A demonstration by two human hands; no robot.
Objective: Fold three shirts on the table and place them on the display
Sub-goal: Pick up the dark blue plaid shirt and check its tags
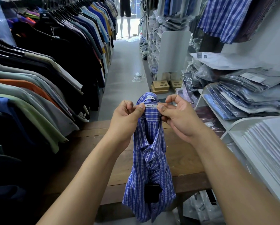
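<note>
A blue and white checked shirt [149,169] hangs in front of me above the wooden table [90,153]. My left hand [125,120] pinches the collar on the left of the "regular fit" label. My right hand [179,117] pinches the collar on the right of that label. The shirt's body droops narrow and bunched, its hem reaching past the table's near edge. A dark tag shows low on its front. The white display shelves [236,125] stand to my right.
A long rack of hanging shirts [43,75] lines the left side. Bagged shirts [243,93] and a stack of white packets [269,150] fill the right shelves. Cardboard boxes [161,86] sit beyond the table. A narrow aisle runs ahead to mannequin legs [125,21].
</note>
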